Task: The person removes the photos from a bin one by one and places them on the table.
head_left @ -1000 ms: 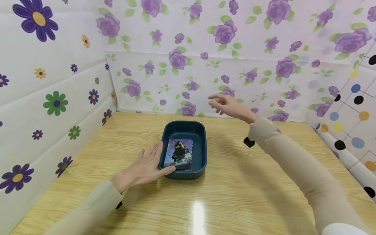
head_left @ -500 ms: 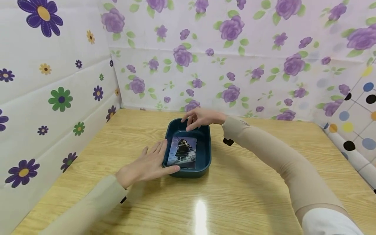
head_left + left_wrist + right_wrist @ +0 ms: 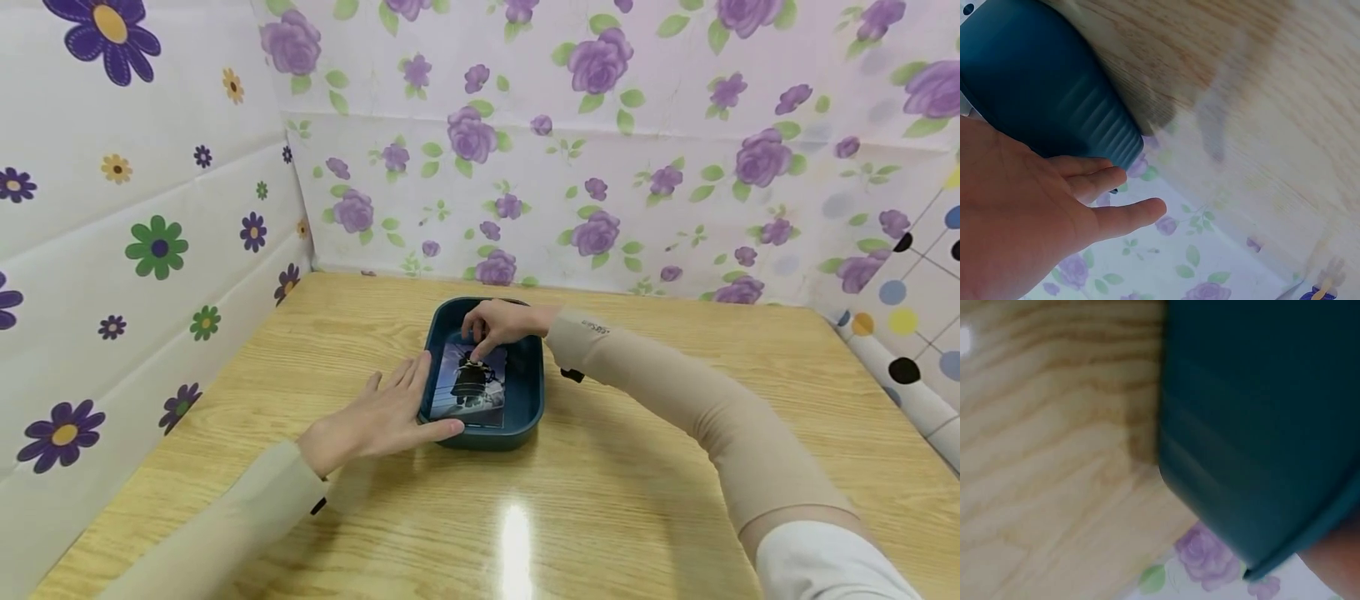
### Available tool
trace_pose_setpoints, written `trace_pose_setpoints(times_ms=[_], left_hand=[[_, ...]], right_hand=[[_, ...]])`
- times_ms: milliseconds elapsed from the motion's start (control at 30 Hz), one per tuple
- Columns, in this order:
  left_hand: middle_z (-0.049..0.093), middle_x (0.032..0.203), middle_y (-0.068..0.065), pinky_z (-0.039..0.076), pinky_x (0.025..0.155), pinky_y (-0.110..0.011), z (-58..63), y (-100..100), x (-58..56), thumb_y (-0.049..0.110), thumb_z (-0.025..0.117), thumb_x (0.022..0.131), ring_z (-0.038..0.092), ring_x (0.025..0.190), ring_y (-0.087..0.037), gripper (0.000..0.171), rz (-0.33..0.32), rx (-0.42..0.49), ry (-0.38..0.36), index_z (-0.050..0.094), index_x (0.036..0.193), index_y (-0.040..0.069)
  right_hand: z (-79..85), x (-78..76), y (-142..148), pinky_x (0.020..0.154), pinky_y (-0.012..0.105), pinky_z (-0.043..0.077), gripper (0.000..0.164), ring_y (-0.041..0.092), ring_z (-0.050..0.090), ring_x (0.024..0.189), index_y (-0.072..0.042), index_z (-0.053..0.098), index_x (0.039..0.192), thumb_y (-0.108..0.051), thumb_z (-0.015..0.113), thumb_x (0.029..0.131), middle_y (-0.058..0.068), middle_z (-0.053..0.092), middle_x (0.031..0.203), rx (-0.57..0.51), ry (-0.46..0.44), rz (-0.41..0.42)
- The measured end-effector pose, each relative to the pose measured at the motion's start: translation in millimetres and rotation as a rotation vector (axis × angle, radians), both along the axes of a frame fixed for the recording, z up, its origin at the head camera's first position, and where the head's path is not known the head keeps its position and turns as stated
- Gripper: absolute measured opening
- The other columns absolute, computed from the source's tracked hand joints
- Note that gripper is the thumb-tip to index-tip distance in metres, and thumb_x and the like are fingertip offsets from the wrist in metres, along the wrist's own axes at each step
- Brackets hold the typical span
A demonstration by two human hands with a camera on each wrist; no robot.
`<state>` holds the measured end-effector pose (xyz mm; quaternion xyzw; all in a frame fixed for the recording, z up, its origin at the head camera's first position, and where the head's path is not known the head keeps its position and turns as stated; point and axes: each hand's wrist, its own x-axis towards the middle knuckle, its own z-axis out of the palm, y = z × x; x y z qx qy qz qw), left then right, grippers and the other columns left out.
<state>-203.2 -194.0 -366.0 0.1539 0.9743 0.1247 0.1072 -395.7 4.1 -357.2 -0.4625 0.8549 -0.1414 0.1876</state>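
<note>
A dark blue plastic box point(image 3: 491, 442) stands on the table with a picture card point(image 3: 467, 396) lying flat inside. The card shows a dark-coated figure against a purple-blue background. My left hand point(image 3: 375, 423) rests along the box's left rim, its fingers straight and its thumb over the near left corner. Over the far part of the box, my right hand point(image 3: 501, 323) reaches in with bent fingers, thumb tip right at the card's upper part. In the left wrist view my left palm point(image 3: 1035, 212) lies beside the ribbed box wall point(image 3: 1041, 81). The right wrist view shows mostly the box's outer side point(image 3: 1241, 425).
The wood-grain table point(image 3: 637, 500) extends around the box. Behind it hangs a white cloth with purple roses point(image 3: 600, 150); a flower-patterned cloth point(image 3: 150, 333) lines the left side and a dotted one point(image 3: 922, 308) the right.
My right hand has come from the right of the box, across its far rim and down over the card. My left hand stays on the box's left rim; the view has shifted slightly.
</note>
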Motion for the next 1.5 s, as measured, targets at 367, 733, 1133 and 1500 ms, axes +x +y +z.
trace_pose_setpoints(times_ms=[367,733,1133,1500], left_hand=[[-0.003,0.164,-0.007,0.008,0.114,-0.068,0.3,3.8,1.9,0.086,0.036,0.08,0.006,0.152,-0.031,0.114,-0.007,0.012,-0.02,-0.006,0.156,0.011],[-0.002,0.164,-0.01,0.011,0.112,-0.07,3.1,4.0,1.7,0.084,0.038,0.081,0.008,0.152,-0.032,0.115,-0.007,0.022,-0.046,-0.008,0.155,0.01],[0.004,0.164,-0.011,0.011,0.113,-0.07,0.6,3.1,0.0,0.085,0.037,0.08,0.011,0.151,-0.032,0.114,0.009,0.019,-0.051,-0.009,0.156,0.014],[0.004,0.164,-0.011,0.011,0.112,-0.07,2.8,2.9,0.0,0.085,0.037,0.08,0.011,0.151,-0.032,0.114,0.019,0.017,-0.064,-0.01,0.155,0.015]], right_hand=[[-19.4,6.5,-7.5,0.082,0.028,0.052,0.056,0.015,0.061,0.088,-0.007,0.062,0.12,-0.038,0.08,0.078,0.007,0.064,0.101,0.028,0.016,-0.09],[-21.5,17.5,-5.2,0.073,0.03,0.044,0.054,0.018,0.054,0.084,-0.009,0.056,0.118,-0.038,0.08,0.079,0.008,0.059,0.099,-0.043,0.121,-0.106],[-13.0,32.3,4.1,0.094,0.041,0.048,0.051,0.027,0.056,0.109,-0.01,0.052,0.127,-0.022,0.076,0.084,0.012,0.056,0.124,-0.281,0.024,-0.205],[33.0,23.8,32.2,0.09,0.038,0.043,0.047,0.028,0.05,0.106,-0.01,0.051,0.127,-0.015,0.074,0.086,0.013,0.048,0.13,-0.407,-0.252,-0.349]])
